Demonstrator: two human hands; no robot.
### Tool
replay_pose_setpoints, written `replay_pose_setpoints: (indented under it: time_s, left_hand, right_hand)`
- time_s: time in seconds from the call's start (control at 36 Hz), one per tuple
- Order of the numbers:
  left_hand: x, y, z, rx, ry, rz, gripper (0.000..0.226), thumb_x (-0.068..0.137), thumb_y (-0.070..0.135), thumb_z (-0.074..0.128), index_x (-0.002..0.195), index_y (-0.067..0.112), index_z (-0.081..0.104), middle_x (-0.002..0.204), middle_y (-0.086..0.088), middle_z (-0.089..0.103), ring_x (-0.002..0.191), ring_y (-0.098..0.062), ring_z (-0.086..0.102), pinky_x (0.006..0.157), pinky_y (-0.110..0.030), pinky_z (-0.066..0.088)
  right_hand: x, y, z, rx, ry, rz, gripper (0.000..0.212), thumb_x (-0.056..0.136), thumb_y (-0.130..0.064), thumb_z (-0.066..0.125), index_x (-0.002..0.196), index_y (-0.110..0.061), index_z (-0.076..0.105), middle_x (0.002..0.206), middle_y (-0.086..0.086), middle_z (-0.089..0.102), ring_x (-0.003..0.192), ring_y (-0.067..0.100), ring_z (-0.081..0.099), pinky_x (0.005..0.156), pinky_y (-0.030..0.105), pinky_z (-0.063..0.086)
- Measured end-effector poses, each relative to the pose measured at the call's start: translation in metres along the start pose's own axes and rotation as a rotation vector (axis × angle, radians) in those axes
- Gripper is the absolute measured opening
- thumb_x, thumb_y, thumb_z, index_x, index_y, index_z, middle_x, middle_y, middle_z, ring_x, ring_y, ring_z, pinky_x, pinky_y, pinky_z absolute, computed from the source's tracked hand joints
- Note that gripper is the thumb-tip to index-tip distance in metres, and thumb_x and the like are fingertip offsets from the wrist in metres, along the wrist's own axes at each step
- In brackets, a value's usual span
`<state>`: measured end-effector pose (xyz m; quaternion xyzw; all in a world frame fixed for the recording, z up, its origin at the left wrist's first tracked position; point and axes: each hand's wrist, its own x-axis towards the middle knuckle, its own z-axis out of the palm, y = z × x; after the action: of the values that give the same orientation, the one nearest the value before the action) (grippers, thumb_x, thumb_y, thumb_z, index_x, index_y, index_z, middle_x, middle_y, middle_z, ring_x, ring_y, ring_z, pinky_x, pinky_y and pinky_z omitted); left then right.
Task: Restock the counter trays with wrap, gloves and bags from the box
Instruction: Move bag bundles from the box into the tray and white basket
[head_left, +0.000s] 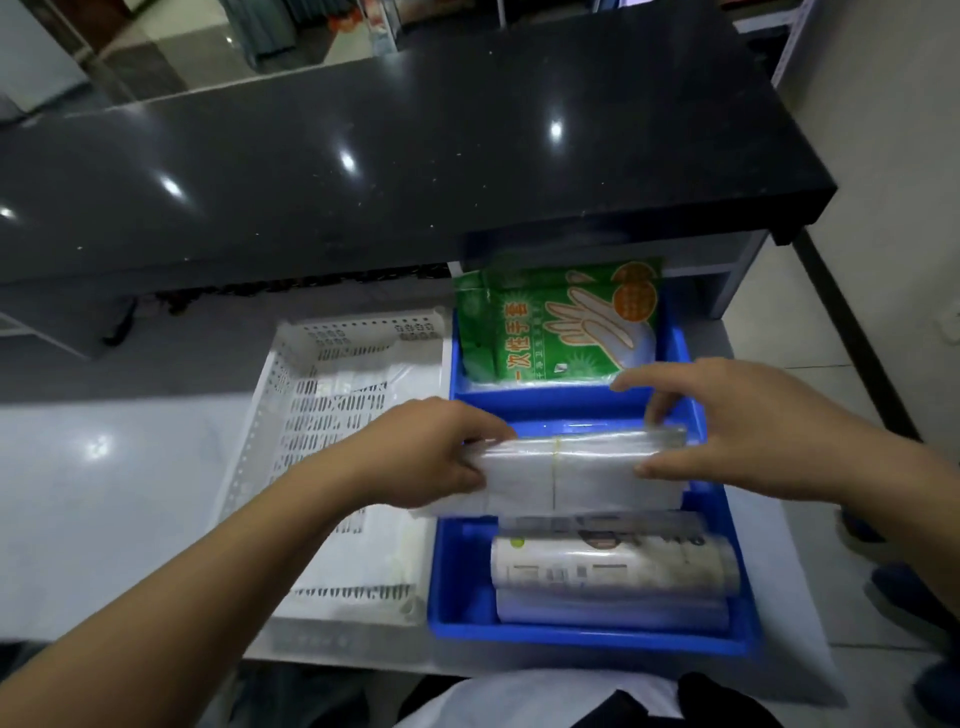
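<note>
— Holding what?
— I hold a bundle of clear bags (582, 470) over the middle blue tray (698, 415). My left hand (431, 457) pinches its left end, my right hand (727, 436) pinches the right end.
— Which way does it lie?
— Long side left to right, flat.
— Room around it?
— Green glove packs (561, 325) behind, wrap rolls (613, 564) in front, white basket (291, 374) left, all on a white counter (104, 478) under a black shelf (415, 156).
</note>
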<state>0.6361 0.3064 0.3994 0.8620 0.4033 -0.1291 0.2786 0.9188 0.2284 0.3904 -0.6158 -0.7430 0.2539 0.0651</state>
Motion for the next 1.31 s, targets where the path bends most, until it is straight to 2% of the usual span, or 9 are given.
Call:
replay_pose_setpoints:
  time_s: [0.11,0.22,0.36,0.47,0.64,0.83,1.0,1.14,1.31]
  left_hand:
    - [0.018,0.002,-0.003,0.127,0.072,0.010,0.047,0.084,0.021,0.072,0.127,0.037,0.062,0.120,0.011,0.069,0.103,-0.015,0.063,0.080,-0.028,0.049]
    - [0.037,-0.006,0.001,0.186,0.182,-0.009,0.047,0.085,0.022,0.071,0.128,0.037,0.061,0.121,0.009,0.069,0.104,-0.018,0.065,0.082,-0.032,0.053]
    - [0.065,-0.013,0.023,0.206,0.316,-0.010,0.045,0.086,0.018,0.064,0.126,0.036,0.057,0.124,0.003,0.068,0.105,-0.025,0.065,0.079,-0.035,0.053]
    - [0.085,-0.019,0.045,0.242,0.318,-0.011,0.062,0.082,0.000,0.053,0.134,0.035,0.049,0.129,0.001,0.062,0.108,-0.029,0.062,0.076,-0.036,0.048]
    - [0.091,-0.024,0.071,0.337,0.375,0.047,0.049,0.086,0.005,0.055,0.130,0.026,0.051,0.109,-0.006,0.067,0.093,-0.032,0.065,0.071,-0.035,0.048]
    - [0.095,-0.029,0.072,0.246,0.272,-0.010,0.059,0.085,0.001,0.050,0.135,0.032,0.050,0.122,-0.004,0.067,0.102,-0.032,0.064,0.077,-0.034,0.048]
    - [0.106,-0.033,0.049,0.117,0.134,-0.065,0.060,0.083,0.000,0.050,0.134,0.032,0.054,0.130,-0.002,0.064,0.110,-0.029,0.061,0.086,-0.039,0.054]
    - [0.097,-0.036,0.061,0.104,0.415,-0.017,0.050,0.088,0.008,0.056,0.133,0.029,0.053,0.121,-0.005,0.067,0.101,-0.029,0.062,0.079,-0.036,0.052]
    - [0.086,-0.046,0.081,0.142,0.625,0.043,0.046,0.090,0.007,0.059,0.135,0.015,0.059,0.125,-0.009,0.064,0.114,-0.030,0.055,0.099,-0.040,0.041]
  right_hand:
    - [0.024,-0.019,0.016,-0.207,0.024,-0.062,0.043,0.079,-0.057,0.066,0.118,-0.042,0.057,0.105,-0.015,0.066,0.099,0.014,0.061,0.078,0.033,0.049]
    - [0.044,-0.014,0.031,-0.302,0.094,-0.020,0.019,0.088,-0.042,0.062,0.105,-0.036,0.061,0.103,-0.007,0.069,0.095,0.024,0.063,0.072,0.035,0.039]
    - [0.059,0.008,0.040,-0.360,0.191,0.030,0.023,0.092,-0.035,0.059,0.114,-0.038,0.064,0.113,-0.004,0.071,0.097,0.030,0.066,0.075,0.038,0.045]
    - [0.065,0.019,0.057,-0.427,0.200,0.083,0.026,0.094,-0.028,0.055,0.116,-0.037,0.064,0.110,-0.003,0.070,0.094,0.029,0.066,0.070,0.036,0.043]
    - [0.066,0.026,0.091,-0.445,0.189,0.129,0.030,0.090,-0.013,0.054,0.115,-0.026,0.061,0.108,0.002,0.065,0.097,0.031,0.062,0.065,0.032,0.034]
    - [0.069,0.031,0.084,-0.329,0.077,0.152,0.017,0.089,-0.020,0.054,0.099,-0.029,0.065,0.103,0.000,0.068,0.094,0.028,0.062,0.070,0.035,0.044]
    - [0.080,0.032,0.063,-0.187,-0.038,0.183,0.034,0.091,-0.021,0.052,0.121,-0.034,0.062,0.124,0.006,0.066,0.106,0.032,0.061,0.082,0.040,0.052]
    - [0.075,0.033,0.080,-0.247,0.265,0.147,0.047,0.090,-0.011,0.058,0.135,-0.022,0.054,0.130,0.006,0.059,0.114,0.032,0.051,0.092,0.042,0.043]
    - [0.065,0.041,0.104,-0.259,0.346,0.135,0.051,0.091,-0.010,0.061,0.140,-0.019,0.052,0.132,0.006,0.062,0.118,0.031,0.053,0.096,0.041,0.036]
